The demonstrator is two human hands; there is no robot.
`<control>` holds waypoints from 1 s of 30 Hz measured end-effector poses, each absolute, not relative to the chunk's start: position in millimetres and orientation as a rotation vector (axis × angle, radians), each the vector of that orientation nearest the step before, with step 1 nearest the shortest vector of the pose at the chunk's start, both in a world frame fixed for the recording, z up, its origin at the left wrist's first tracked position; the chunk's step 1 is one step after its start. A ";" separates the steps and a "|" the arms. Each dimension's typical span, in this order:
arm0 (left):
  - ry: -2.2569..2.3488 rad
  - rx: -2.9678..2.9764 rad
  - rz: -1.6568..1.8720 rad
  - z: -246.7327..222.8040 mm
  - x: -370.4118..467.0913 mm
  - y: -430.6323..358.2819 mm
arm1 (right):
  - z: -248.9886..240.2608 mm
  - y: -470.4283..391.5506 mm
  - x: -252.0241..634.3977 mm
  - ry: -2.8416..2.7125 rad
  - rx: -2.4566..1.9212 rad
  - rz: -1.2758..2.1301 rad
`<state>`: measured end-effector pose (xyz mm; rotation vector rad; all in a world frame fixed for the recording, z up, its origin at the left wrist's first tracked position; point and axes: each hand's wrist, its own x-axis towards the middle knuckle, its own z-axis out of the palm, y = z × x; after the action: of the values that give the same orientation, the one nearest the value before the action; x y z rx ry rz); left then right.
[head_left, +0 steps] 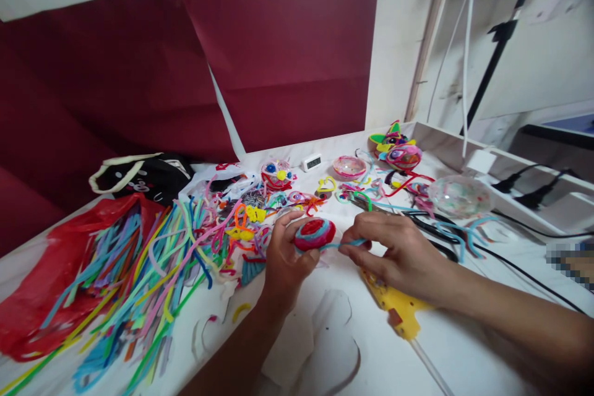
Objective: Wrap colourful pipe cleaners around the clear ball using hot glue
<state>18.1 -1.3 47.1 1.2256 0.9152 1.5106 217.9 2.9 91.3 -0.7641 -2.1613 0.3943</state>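
Observation:
My left hand point(288, 260) is closed around a small ball point(315, 235) wound with red and light blue pipe cleaner. In a pinch between thumb and forefinger, my right hand point(387, 253) grips a light blue pipe cleaner point(330, 246), which runs across to the ball's lower right side. Under the right hand lies a yellow glue gun point(401, 309) with a clear glue stick point(429, 362) coming out of its back end. The palm side of the left hand and part of the ball are hidden.
Many coloured pipe cleaners point(153, 284) spread at left beside a red plastic bag point(41, 284). Finished-looking pipe-cleaner pieces point(277, 174), a small digital clock point(312, 163) and clear bowls point(459, 196) stand at the back. Black-handled scissors point(434, 229) and cables lie at right.

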 end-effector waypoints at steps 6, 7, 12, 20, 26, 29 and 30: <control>0.989 1.451 1.513 38.6 15.1 3.2 | 92.4 2.9 218.7 -2.021 -1.127 1.010; 0.999 1.506 1.521 37.6 14.5 3.8 | 92.5 4.1 218.8 -1.975 -1.146 1.106; 1.010 1.649 1.512 35.7 12.5 4.4 | 95.4 9.4 218.0 -1.781 -1.142 1.474; 1.006 1.681 1.528 36.9 18.2 2.8 | 94.0 12.9 218.5 -1.654 -1.194 1.616; 1.029 1.698 1.523 35.9 18.0 2.0 | 95.9 13.5 216.5 -1.580 -1.237 1.660; 1.040 1.674 1.529 37.3 17.1 1.5 | 92.8 12.8 217.6 -1.598 -1.230 1.660; 1.037 1.658 1.532 37.8 16.9 1.5 | 91.4 12.3 218.1 -1.613 -1.223 1.658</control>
<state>16.9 1.5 37.8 1.6584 1.0366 1.5316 218.1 12.3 91.4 -1.2231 -1.6127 1.6578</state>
